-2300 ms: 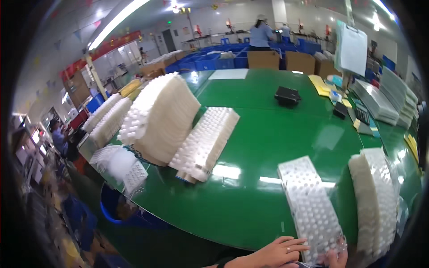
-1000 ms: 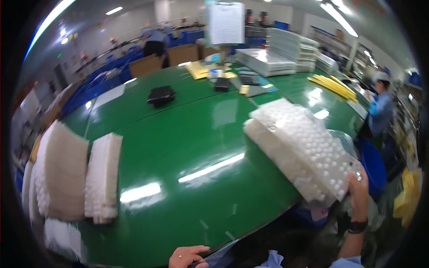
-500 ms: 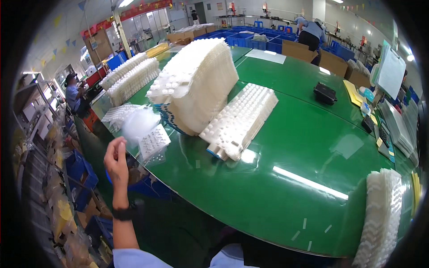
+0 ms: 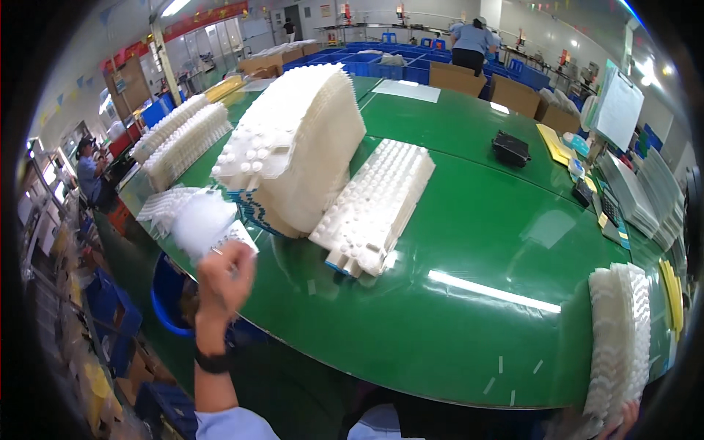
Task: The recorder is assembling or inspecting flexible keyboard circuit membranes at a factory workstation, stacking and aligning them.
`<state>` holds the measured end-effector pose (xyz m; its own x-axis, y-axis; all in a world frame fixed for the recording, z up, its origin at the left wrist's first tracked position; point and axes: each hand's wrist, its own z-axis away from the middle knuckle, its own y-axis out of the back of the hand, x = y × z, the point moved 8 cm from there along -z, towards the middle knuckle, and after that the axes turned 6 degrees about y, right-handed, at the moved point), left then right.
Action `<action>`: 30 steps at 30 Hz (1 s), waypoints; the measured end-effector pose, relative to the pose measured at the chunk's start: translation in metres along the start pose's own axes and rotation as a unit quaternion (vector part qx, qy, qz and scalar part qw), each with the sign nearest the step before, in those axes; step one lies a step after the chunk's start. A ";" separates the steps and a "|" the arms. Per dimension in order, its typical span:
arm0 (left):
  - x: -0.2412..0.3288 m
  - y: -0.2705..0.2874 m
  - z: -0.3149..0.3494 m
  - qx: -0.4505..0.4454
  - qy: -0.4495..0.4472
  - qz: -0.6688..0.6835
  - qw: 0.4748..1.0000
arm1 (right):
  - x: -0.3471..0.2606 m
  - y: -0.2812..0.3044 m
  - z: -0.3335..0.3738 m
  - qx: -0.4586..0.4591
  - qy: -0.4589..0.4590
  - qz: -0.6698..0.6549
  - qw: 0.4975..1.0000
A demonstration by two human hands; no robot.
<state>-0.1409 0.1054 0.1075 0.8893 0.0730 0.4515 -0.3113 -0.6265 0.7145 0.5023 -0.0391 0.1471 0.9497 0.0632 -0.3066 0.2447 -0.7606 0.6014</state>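
Note:
My left hand [image 4: 226, 275], a dark band at its wrist, is raised by the table's left edge with its fingers curled in. What they hold, if anything, is hidden. Just beyond the fingertips lie a small white dotted sheet [image 4: 242, 233] and a translucent white bundle [image 4: 204, 221]. At the lower right, my right hand [image 4: 625, 419] shows only in part, its fingers against the near end of a stack of white bumpy plastic sheets [image 4: 617, 330]. A low stack of knobbed white sheets [image 4: 378, 202] lies mid-table beside a tall, leaning stack [image 4: 290, 139].
Two rows of white sheets [image 4: 187, 139] stand at the far left of the green table [image 4: 462, 227]. A black box [image 4: 511, 149] and a clipboard [image 4: 617, 106] are to the right. A blue bin [image 4: 170, 304] sits below the left edge. Co-workers are farther back.
My left hand has moved right and its fingers have curled in. My right hand has come into view at the lower-right stack. The whole view has shifted slightly.

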 end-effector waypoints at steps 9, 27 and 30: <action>0.109 -0.120 -0.022 -0.130 -0.291 0.076 0.945 | -0.144 -0.157 0.051 -0.344 0.131 -0.239 0.899; 0.229 -0.056 0.037 0.007 -0.313 0.034 0.949 | -0.107 -0.174 0.075 -0.293 0.151 -0.265 0.906; 0.269 -0.069 0.109 -0.168 -0.326 0.023 0.930 | -0.101 -0.169 0.068 -0.322 -0.012 -0.441 0.838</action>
<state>0.1561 0.0834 0.1217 0.8530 -0.5017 0.1436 -0.3433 -0.3323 0.8785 0.3516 0.0388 0.0262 0.3428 0.3988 -0.8505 0.9107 0.0810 0.4051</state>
